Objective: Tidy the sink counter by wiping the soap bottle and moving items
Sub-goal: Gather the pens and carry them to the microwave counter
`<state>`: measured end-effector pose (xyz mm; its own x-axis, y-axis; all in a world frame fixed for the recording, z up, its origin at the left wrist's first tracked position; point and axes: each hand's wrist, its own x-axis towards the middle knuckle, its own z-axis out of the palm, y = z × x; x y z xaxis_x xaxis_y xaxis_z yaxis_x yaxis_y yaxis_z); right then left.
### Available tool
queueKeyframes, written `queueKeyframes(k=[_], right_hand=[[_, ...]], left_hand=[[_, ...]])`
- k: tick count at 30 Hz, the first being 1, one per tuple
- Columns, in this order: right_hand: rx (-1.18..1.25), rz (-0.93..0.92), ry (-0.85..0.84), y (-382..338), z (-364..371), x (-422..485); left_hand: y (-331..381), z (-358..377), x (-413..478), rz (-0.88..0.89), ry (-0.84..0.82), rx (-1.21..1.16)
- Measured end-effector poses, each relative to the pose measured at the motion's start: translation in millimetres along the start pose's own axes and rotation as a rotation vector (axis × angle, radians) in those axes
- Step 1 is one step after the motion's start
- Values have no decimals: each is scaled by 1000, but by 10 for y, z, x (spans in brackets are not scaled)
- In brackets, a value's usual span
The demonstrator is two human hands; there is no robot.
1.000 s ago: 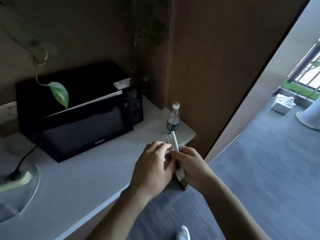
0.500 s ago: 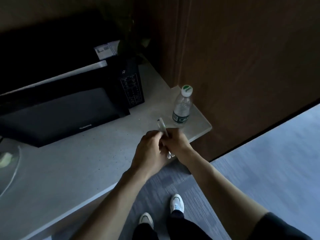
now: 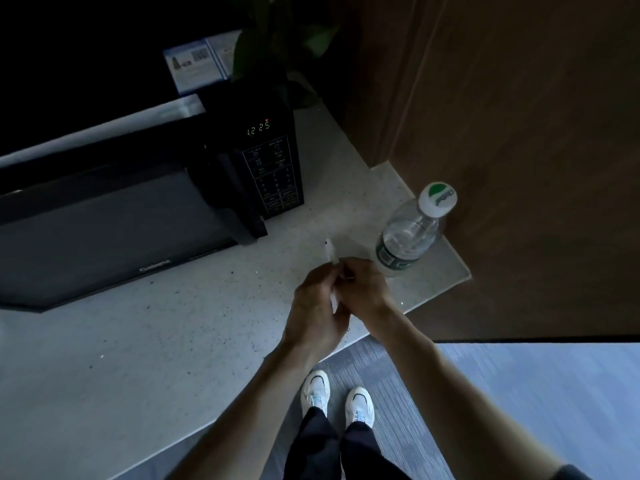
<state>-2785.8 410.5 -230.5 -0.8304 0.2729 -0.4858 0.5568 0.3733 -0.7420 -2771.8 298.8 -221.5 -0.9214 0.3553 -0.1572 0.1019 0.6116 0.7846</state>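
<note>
Held item: you pinched a slim white stick-like object [image 3: 331, 252] between both hands, over the counter's front edge.
Left hand [image 3: 317, 303]: closed on it.
Right hand [image 3: 363, 289]: closed on it, likely steadying.
Clear plastic water bottle [image 3: 408, 237]: upright at the pale speckled counter's [image 3: 173, 341] right corner; soap bottle unseen.

One microwave [image 3: 138, 209] is sitting at the upper left. One water bottle [image 3: 408, 237] is standing at the middle right. Two hands, the left hand [image 3: 317, 306] and right hand [image 3: 363, 285], are holding one thin white stick [image 3: 330, 252] mid-frame. Two white shoes [image 3: 337, 400] are showing at the bottom.
</note>
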Motion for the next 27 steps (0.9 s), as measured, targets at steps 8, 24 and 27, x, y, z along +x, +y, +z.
queueKeyframes(k=[8, 24, 27], right_hand=[[87, -183, 100, -17, 68, -66], [27, -265, 210, 83, 49, -140], [47, -267, 214, 62, 23, -186]], left_hand=[[-107, -31, 119, -5, 18, 0], [-159, -26, 114, -50, 41, -47], [-155, -48, 104, -46, 61, -17]])
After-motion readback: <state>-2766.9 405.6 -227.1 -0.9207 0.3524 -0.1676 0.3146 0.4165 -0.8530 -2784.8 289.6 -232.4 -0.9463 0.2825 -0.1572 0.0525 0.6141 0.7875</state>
